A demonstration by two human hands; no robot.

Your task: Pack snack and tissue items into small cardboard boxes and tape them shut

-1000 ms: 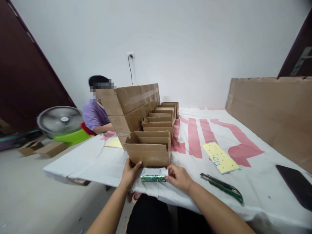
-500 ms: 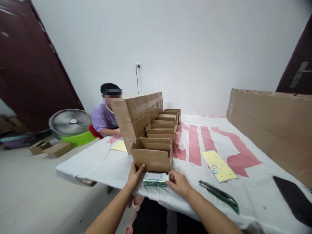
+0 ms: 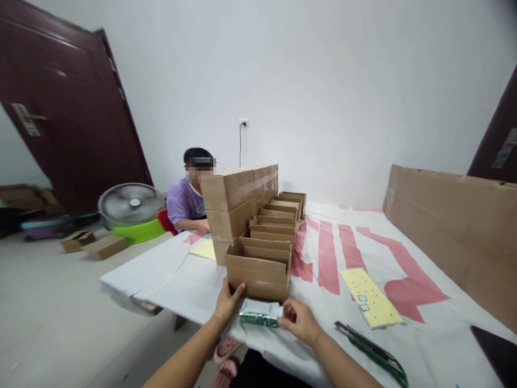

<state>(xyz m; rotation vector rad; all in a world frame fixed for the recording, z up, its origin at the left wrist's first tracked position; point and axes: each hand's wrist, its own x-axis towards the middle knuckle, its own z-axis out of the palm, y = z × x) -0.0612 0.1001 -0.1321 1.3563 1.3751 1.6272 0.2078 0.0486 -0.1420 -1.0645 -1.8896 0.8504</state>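
A small green and white packet [image 3: 259,313] lies at the near table edge, just in front of an open cardboard box [image 3: 258,269]. My left hand [image 3: 228,302] grips the packet's left end, its thumb raised against the box front. My right hand [image 3: 298,320] pinches the packet's right end with curled fingers. Behind the near box, a row of several open cardboard boxes [image 3: 278,213] runs away from me.
A long taped carton [image 3: 238,196] stands left of the row. A yellow sticker sheet [image 3: 370,297] and a green utility knife [image 3: 371,353] lie right. Cardboard sheet [image 3: 456,231] leans along the right. A person in purple [image 3: 188,202] sits beyond; a fan [image 3: 130,206] stands left.
The camera has tilted up and swung left, showing more of the door and wall. Both hands stay on the packet in front of the near box.
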